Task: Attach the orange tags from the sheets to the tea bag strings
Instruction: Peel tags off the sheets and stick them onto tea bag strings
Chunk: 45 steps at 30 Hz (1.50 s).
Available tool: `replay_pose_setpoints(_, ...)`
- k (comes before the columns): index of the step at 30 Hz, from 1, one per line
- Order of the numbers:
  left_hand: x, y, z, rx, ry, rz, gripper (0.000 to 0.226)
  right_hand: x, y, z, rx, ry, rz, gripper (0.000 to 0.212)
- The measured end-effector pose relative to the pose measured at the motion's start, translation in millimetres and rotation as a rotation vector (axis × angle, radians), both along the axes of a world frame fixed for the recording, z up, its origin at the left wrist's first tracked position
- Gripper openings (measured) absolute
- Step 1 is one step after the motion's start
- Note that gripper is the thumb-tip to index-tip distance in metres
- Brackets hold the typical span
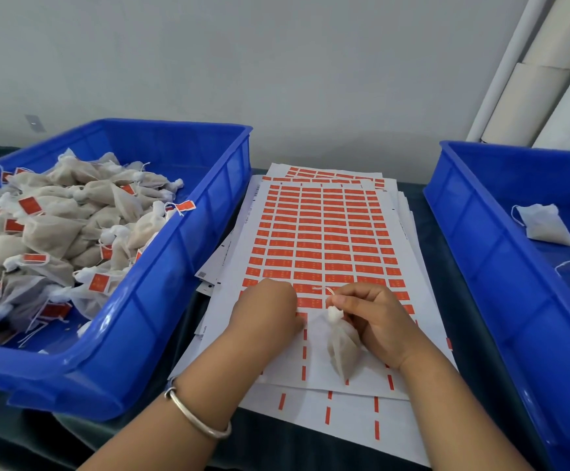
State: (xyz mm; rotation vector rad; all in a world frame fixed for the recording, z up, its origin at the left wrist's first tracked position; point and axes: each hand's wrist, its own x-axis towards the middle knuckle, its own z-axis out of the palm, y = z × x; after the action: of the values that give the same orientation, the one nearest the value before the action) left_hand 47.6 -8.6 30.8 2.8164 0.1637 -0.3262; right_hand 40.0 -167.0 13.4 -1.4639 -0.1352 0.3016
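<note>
one pale mesh tea bag lies on the orange-tagged sheet.

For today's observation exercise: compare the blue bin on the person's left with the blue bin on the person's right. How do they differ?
The left bin holds a big heap of tea bags, many already bearing orange tags; the right bin shows only a couple of bags, with no tags visible. The left bin is almost wholly in view; the right bin is cut off by the picture's edge. Both are blue plastic and flank the tag sheets.
</note>
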Motion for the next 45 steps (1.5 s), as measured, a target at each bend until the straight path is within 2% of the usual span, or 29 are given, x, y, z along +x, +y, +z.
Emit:
replay_pose_setpoints(6,-5.7,-3.5,-1.9,0.021,-0.011,0.009,0.029,0.0,-0.4,0.0,-0.006,-0.015,0.008,0.023)
replay_pose_setpoints(14,-5.8,-7.6,0.7,0.068,0.020,-0.024,0.033,-0.4,-0.4,0.1,-0.001,-0.011,0.005,0.023)
replay_pose_setpoints(18,-4.5,-4.7,-2.9,0.070,-0.051,-0.036,0.026,-0.2,-0.2,1.0,-0.001,-0.013,0.008,0.024)
replay_pose_setpoints(21,-6.6,1.2,-7.8,0.013,-0.108,-0.027,0.020,-0.1,0.1,1.0,0.009,-0.013,0.009,0.024)
replay_pose_setpoints(27,-16.1,21.0,-13.5,-0.268,-0.205,-0.046,0.026,0.9,-0.3,0.4,0.014,-0.003,0.015,0.023)
replay_pose_setpoints(29,-19.4,21.0,-14.6,-0.278,-0.232,-0.044,0.031,1.4,-0.5,0.0,0.011,0.000,0.018,0.023)
replay_pose_setpoints(31,-21.6,17.6,-16.5,-0.247,-0.225,-0.033,0.039,2.5,-1.3,-1.5,-0.001,0.003,0.002,0.024)
replay_pose_setpoints(35,-21.9,13.4,-15.3,-0.254,-0.207,0.007,0.024,2.3,-1.9,-1.4,0.088,0.036,-0.021,0.013)
replay_pose_setpoints(38,-18.7,16.3,-11.8,-0.332,-0.191,0.040,0.019,2.5,-3.1,-1.3,0.191,0.066,-0.034,0.018)
replay_pose_setpoints(45,-9.8,26.2,-4.1,-0.464,-0.080,0.088,0.023,3.4,-3.3,0.8,0.182,0.057,-0.071,0.016)
